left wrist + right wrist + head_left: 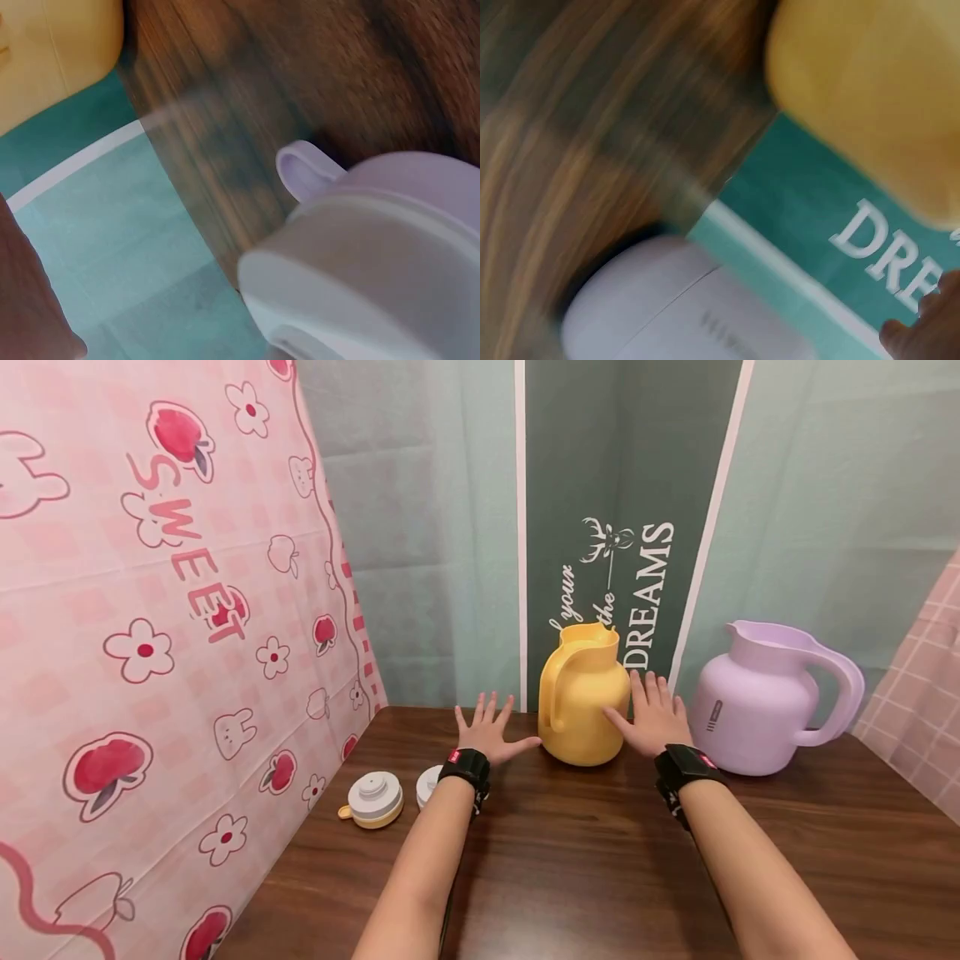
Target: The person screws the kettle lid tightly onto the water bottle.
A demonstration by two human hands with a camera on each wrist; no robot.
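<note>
Both hands are held out over the table with fingers spread, holding nothing. My left hand (486, 735) is left of the yellow jug (585, 722), its thumb pointing toward the jug's base. My right hand (654, 718) overlaps the jug's right edge in the head view, thumb across its body. The yellow jug stands upright and lidless, handle toward me. Near my left wrist sits a white lid with a lilac rim and loop (367, 247), partly hidden by the forearm in the head view. Farther left lies another white lid with a yellow rim and tab (375, 797).
A lilac jug (753, 710) stands upright, without a lid, right of my right hand, its handle to the right. Behind the dark wooden table (585, 868) hangs a green curtain (450, 527) with lettering. A pink patterned cloth (187, 677) borders the left side.
</note>
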